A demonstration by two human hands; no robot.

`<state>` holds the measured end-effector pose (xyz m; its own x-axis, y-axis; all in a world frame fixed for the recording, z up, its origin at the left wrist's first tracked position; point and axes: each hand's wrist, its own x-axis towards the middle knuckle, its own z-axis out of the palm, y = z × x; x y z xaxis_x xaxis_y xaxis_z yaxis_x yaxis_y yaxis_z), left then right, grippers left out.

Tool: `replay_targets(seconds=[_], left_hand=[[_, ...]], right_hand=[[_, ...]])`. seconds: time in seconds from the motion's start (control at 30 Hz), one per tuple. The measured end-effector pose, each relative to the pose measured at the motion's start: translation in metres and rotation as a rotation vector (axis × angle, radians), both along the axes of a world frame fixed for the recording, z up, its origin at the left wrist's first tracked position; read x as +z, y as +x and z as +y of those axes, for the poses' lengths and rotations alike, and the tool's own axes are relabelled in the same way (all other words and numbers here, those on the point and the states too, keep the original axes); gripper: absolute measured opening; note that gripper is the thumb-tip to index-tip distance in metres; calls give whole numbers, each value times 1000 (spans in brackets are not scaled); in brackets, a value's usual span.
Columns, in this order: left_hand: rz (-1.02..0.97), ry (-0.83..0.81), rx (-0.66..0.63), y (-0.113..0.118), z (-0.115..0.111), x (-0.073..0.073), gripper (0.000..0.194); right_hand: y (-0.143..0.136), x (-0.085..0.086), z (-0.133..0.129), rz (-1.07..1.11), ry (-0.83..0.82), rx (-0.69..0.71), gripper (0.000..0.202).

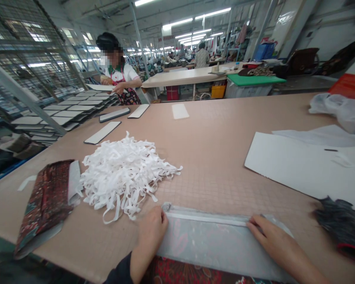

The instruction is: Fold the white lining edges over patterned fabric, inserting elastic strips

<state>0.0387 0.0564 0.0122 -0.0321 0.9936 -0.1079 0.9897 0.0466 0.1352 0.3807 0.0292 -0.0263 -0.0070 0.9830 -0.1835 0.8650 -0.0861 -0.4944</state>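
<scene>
A grey-backed cloth [213,240] lies across the near edge of the table, with its red patterned side showing at the bottom. Along its upper edge runs a narrow white strip [207,217]. My left hand [154,228] pinches the cloth's upper left corner, fingers closed. On the right, my right hand [262,230] has thumb and fingers closed on the same edge, at the strip's right end. Beyond my left hand is a heap of white strips [121,173].
A folded red patterned cloth [50,197] lies left. White panels [103,132] sit beyond the heap. At right are a large white board [301,165], dark fabric [343,225] and plastic [343,108]. A person [118,75] stands beyond the table, holding a panel.
</scene>
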Motion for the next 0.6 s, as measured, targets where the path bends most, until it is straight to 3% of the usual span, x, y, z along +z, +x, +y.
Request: replay_targets(seconds=[0.17, 0.33, 0.6], left_hand=[[221, 267, -273, 5, -7, 3, 19], [315, 197, -518, 3, -14, 3, 24], [457, 116, -642, 5, -25, 5, 63]], right_hand=[[-2, 4, 0, -37, -3, -17, 23], [-4, 10, 2, -40, -3, -28, 23], [-5, 9, 5, -75, 38, -56, 23]])
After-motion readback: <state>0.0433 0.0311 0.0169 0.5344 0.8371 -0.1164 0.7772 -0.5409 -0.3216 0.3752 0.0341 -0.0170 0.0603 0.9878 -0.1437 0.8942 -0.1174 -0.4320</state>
